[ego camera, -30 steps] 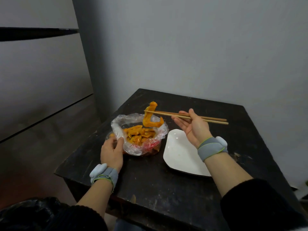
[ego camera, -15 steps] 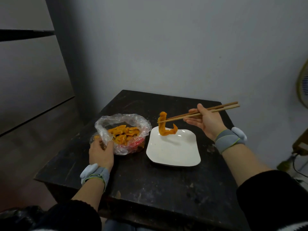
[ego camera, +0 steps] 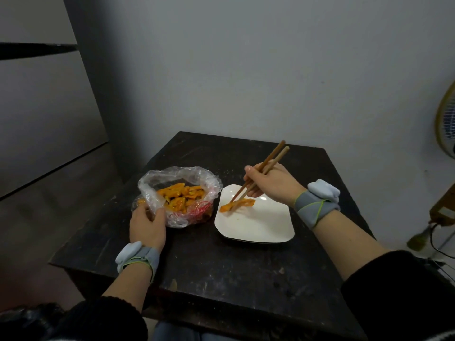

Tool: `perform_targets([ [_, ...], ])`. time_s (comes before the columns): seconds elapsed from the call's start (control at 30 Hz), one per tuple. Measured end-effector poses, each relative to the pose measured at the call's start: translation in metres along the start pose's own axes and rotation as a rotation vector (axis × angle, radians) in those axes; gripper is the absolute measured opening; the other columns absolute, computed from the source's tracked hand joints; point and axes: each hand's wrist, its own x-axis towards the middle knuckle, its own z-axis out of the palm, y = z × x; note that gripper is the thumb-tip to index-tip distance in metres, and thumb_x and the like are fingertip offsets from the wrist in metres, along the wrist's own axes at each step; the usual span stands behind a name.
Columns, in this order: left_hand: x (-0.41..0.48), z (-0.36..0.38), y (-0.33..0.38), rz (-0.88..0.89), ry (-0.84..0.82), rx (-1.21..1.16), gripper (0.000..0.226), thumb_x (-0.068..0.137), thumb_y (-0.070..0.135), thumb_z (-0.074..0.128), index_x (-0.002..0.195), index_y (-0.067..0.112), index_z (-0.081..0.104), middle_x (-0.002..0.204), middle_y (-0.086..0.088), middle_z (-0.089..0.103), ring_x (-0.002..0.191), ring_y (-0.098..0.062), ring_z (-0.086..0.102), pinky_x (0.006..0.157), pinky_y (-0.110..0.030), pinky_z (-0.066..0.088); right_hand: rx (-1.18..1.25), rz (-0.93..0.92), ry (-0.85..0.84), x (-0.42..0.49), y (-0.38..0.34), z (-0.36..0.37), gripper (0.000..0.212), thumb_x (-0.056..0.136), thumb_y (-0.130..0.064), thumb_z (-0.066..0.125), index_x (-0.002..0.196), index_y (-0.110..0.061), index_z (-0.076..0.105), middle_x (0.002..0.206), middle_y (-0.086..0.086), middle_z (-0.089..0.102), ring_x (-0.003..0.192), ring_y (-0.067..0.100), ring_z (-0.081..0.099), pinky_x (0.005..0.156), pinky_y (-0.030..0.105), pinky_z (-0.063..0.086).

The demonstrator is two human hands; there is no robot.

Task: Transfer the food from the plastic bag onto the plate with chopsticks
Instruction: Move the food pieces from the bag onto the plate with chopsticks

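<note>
A clear plastic bag (ego camera: 209,183) with several orange food strips (ego camera: 181,196) sits on the dark table, left of a white square plate (ego camera: 256,225). My left hand (ego camera: 147,225) grips the bag's near rim. My right hand (ego camera: 273,183) holds wooden chopsticks (ego camera: 262,172), tips down on the plate's far left part. One orange food piece (ego camera: 242,203) lies on the plate at the chopstick tips; whether the tips still pinch it is unclear.
The dark worn table (ego camera: 221,271) stands against a grey wall. A fan (ego camera: 445,124) and a cable (ego camera: 440,244) are at the right edge. Grey bands wrap both wrists.
My right hand carried the orange piece from above the bag over to the plate and lowered it onto the plate. The left hand kept hold of the bag.
</note>
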Motion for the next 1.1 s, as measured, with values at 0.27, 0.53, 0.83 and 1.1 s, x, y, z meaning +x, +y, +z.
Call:
perform_targets([
  [0.27, -0.001, 0.0, 0.001, -0.004, 0.004, -0.004, 0.032, 0.088, 0.029, 0.052, 0.113, 0.009, 0.055, 0.113, -0.014, 0.057, 0.103, -0.031, 0.052, 0.078, -0.032, 0.034, -0.05, 0.009, 0.016, 0.002, -0.004, -0.005, 0.033, 0.1, -0.032, 0.049, 0.101, -0.003, 0.065, 0.087, 0.014, 0.071, 0.067, 0.018, 0.07, 0.057, 0.017, 0.057],
  [0.53, -0.001, 0.0, 0.001, -0.048, 0.029, -0.061, 0.03, 0.088, 0.028, 0.052, 0.113, 0.012, 0.058, 0.115, -0.012, 0.058, 0.105, -0.029, 0.053, 0.083, -0.033, 0.036, -0.049, -0.008, 0.09, 0.005, -0.019, -0.008, 0.036, 0.1, -0.03, 0.046, 0.096, 0.0, 0.065, 0.077, 0.016, 0.07, 0.061, 0.022, 0.069, 0.056, 0.022, 0.059],
  [0.83, 0.007, -0.004, 0.0, -0.086, 0.059, -0.118, 0.019, 0.088, 0.023, 0.052, 0.098, 0.011, 0.062, 0.097, -0.002, 0.055, 0.087, -0.018, 0.049, 0.076, -0.03, 0.034, 0.384, -0.019, 0.218, 0.027, -0.035, 0.013, 0.029, 0.099, -0.026, 0.05, 0.098, 0.0, 0.063, 0.078, 0.019, 0.069, 0.062, 0.024, 0.069, 0.057, 0.027, 0.06],
  [1.1, 0.017, -0.017, -0.016, -0.024, -0.006, -0.135, 0.014, 0.087, 0.017, 0.051, 0.087, 0.011, 0.063, 0.084, -0.006, 0.062, 0.079, -0.023, 0.057, 0.061, -0.027, 0.039, 0.532, 0.009, 0.059, 0.047, -0.03, 0.074, 0.024, 0.099, -0.02, 0.052, 0.093, 0.0, 0.062, 0.075, 0.02, 0.068, 0.06, 0.025, 0.069, 0.057, 0.027, 0.06],
])
